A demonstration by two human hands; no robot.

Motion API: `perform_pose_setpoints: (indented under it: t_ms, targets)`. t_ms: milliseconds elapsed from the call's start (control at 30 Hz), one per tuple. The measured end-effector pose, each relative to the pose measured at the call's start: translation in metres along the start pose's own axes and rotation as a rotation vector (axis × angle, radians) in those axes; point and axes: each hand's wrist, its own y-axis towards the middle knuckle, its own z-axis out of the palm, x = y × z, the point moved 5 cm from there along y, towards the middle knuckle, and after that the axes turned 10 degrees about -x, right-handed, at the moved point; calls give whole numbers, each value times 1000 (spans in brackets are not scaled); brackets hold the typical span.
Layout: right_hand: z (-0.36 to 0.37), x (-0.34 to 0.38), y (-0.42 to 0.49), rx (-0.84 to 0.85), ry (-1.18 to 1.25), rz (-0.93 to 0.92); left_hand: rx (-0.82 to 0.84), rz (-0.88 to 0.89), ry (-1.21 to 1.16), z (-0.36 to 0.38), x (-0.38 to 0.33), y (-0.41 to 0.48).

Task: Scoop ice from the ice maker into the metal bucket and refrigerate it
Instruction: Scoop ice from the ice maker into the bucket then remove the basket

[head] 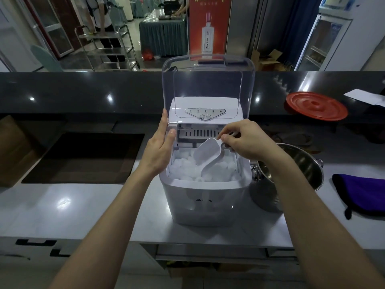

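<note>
My left hand point(160, 147) lies flat and open against the left side of the small white countertop ice maker point(205, 197), thumb up along the edge of its clear plastic lid point(208, 84), which stands raised at twelve o'clock. It grips nothing; I judge it is only steadying the machine. My right hand point(248, 140) is pinched narrow around the handle of the white plastic scoop point(208, 157), thumb and fingers closed on it at about two o'clock of the bin. The scoop's bowl angles down toward seven o'clock and rests on the heap of rounded white ice pieces point(185, 167) filling the bin, its mouth just touching them; I cannot tell whether it has any ice in it yet.

The round shiny metal bucket point(300, 163) stands just beside the ice maker at three o'clock, on the same pale grey counter point(83, 205), partly hidden under my right forearm. What I can see of its inside looks bare metal, with no ice showing.

So I judge the task is near its start: lid up, scoop in hand, bin full. Still to do are loading the scoop, carrying it right over the bucket's rim, repeating until it is filled, then taking the bucket to a refrigerator. A glass-door cooler point(318, 44) stands far off at one o'clock.
</note>
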Motion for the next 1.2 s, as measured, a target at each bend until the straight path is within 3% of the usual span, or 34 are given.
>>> perform_pose_setpoints:
  t_ms: [333,900,1200]
  targets:
    - [-4,-5,1,2,155,235,22,-17,-19,-1,-2,0]
    - [-2,10,2,73,117,185,57,-9,-21,-4,2,3]
    - [-2,-28,-14,133,455,470,56,-8,-46,-6,3,3]
